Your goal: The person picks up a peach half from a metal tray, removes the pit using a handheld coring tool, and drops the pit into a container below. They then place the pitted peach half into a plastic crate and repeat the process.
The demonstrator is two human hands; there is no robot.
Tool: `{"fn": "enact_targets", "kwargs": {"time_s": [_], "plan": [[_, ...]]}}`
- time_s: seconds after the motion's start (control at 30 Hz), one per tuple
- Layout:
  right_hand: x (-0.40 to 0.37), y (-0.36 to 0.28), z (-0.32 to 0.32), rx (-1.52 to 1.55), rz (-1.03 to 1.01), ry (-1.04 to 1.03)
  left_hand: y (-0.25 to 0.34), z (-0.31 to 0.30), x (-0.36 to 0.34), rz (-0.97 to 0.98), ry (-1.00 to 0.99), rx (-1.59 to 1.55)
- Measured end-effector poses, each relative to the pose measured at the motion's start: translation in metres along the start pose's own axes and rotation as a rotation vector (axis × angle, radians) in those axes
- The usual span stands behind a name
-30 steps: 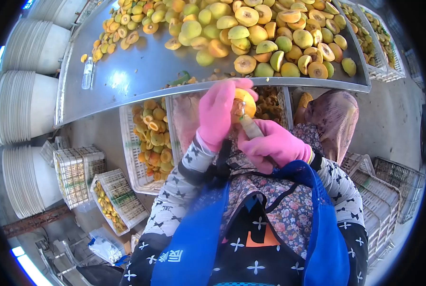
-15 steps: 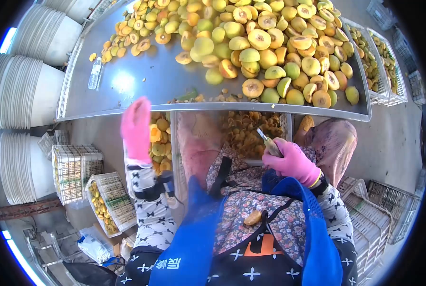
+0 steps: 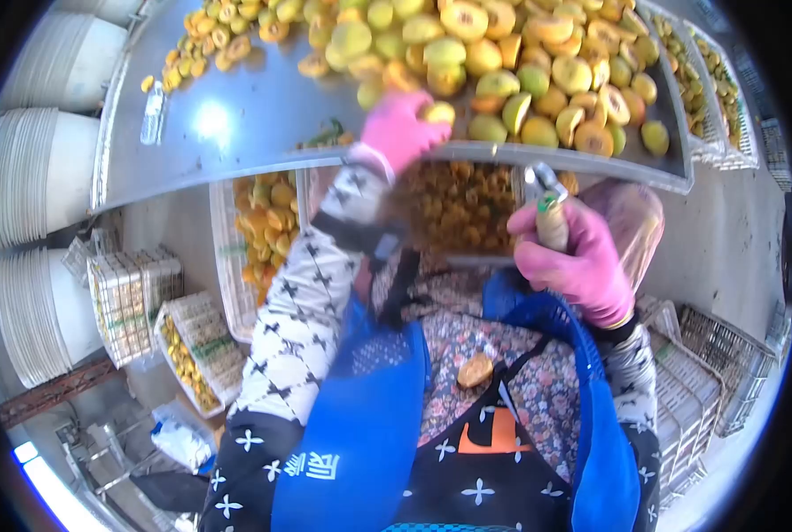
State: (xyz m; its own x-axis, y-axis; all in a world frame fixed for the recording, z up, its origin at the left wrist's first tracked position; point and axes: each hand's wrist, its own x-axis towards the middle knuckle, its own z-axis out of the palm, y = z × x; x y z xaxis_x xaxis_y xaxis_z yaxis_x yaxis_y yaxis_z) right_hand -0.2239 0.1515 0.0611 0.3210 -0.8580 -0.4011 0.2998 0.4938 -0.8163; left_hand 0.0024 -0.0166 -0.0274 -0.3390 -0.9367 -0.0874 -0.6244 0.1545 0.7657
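Observation:
My left hand (image 3: 403,133), in a pink glove, reaches over the near edge of the metal table with its fingers closed around a yellow peach half (image 3: 438,113). My right hand (image 3: 582,266), also gloved in pink, grips a pitting tool (image 3: 552,217) with a pale handle; its curved metal head points up and away from me. A heap of halved peaches (image 3: 551,75) covers the table's far and right parts, many with the cut face up. Below the table edge, a crate of dark orange scraps (image 3: 467,208) lies between my knees.
A crate of peach halves (image 3: 267,226) stands to the left under the metal table (image 3: 263,124). A plastic bottle (image 3: 152,115) lies on the table. Stacked white tubs (image 3: 46,177) and crates (image 3: 134,297) line the left; more crates (image 3: 693,381) stand at right. A brown piece (image 3: 475,371) rests on my apron.
My left hand has swung from the left, where it was empty, to the peach heap and taken a peach half. My right hand has risen slightly rightward with the tool turned more upright.

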Motion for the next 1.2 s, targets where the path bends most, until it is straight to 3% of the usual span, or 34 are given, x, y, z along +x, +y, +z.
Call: {"fn": "enact_targets", "kwargs": {"time_s": [0.03, 0.1, 0.17, 0.2, 0.3, 0.37, 0.4, 0.5, 0.57, 0.63, 0.77, 0.83, 0.9, 0.97, 1.03, 1.1, 1.2], "plan": [[-0.010, -0.015, 0.010, 0.053, 0.042, -0.115, -0.006, -0.002, -0.004, -0.028, 0.047, -0.094], [0.002, -0.026, 0.021, -0.577, -0.360, -0.511, -0.007, -0.007, -0.010, -0.119, 0.095, -0.173], [0.008, -0.022, 0.036, -0.866, -0.285, -0.779, -0.025, -0.017, -0.020, -0.077, 0.144, -0.542], [0.011, -0.015, 0.032, -0.760, -0.180, -0.801, -0.029, -0.022, -0.023, -0.044, 0.158, -0.727], [0.014, -0.014, 0.016, -0.747, -0.116, -0.297, -0.010, -0.041, -0.060, 0.061, 0.031, -1.271], [0.022, -0.010, 0.013, -0.700, 0.006, 0.032, 0.020, -0.039, -0.085, -0.065, 0.098, -1.138], [0.029, 0.001, 0.010, -0.843, -0.218, 0.111, 0.032, -0.034, -0.093, -0.130, 0.125, -1.073], [0.037, 0.017, 0.021, -0.991, -0.486, 0.172, 0.032, -0.011, -0.105, -0.114, 0.071, -1.386], [0.047, 0.027, 0.025, -1.153, -0.720, 0.186, 0.033, -0.006, -0.106, -0.006, 0.050, -1.317], [0.050, 0.031, 0.030, -1.298, -0.745, 0.195, 0.038, -0.004, -0.107, 0.124, 0.073, -1.190], [0.057, 0.033, 0.029, -1.483, -0.771, 0.184, 0.047, -0.009, -0.106, -0.101, -0.026, -1.595], [0.055, 0.031, 0.030, -1.582, -0.713, 0.208, 0.050, -0.005, -0.110, 0.043, 0.052, -1.195], [0.052, 0.027, 0.032, -1.637, -0.655, 0.208, 0.051, -0.002, -0.111, 0.045, 0.056, -1.156], [0.051, 0.028, 0.030, -1.665, -0.627, 0.184, 0.052, 0.000, -0.112, -0.104, 0.001, -1.476], [0.050, 0.034, 0.024, -1.663, -0.625, 0.138, 0.048, 0.005, -0.114, 0.003, 0.026, -1.292], [0.049, 0.038, 0.021, -1.624, -0.650, 0.137, 0.047, 0.006, -0.115, -0.009, 0.017, -1.293], [0.047, 0.038, 0.019, -1.679, -0.638, 0.123, 0.050, 0.005, -0.114, -0.173, -0.009, -1.489]]}}
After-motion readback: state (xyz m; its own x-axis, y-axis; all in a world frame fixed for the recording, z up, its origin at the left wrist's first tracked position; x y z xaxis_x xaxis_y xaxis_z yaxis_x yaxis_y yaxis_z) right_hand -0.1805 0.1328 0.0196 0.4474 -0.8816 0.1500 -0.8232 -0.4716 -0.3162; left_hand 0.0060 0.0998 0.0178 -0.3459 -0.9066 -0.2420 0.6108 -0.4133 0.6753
